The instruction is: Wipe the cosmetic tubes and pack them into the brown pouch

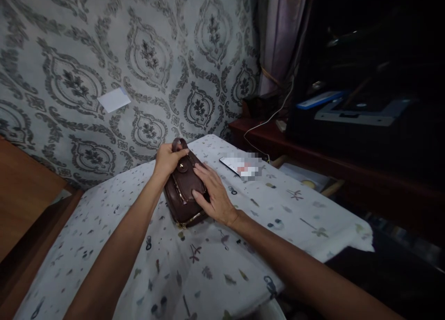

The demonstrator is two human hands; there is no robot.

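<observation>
A dark brown leather bag point(184, 183) lies on the patterned tablecloth, with metal zips and a round metal stud on its front. A short strap loop point(179, 144) stands up at its far end. My left hand point(168, 160) grips the bag's far left corner beside the loop, thumb across the top and the other fingers mostly hidden. Along the bag's right side rests my right hand point(215, 195), fingers stretched out and thumb spread over the front. One zip runs down the front pocket and another along the near edge.
A phone point(231, 167) with a lit, partly blurred screen lies right of the bag on the white tablecloth point(208, 246). Behind is a patterned wall with a paper point(114, 100) on it. At right, a white cable point(267, 121) crosses a dark red cabinet point(257, 130) above an open drawer point(302, 174).
</observation>
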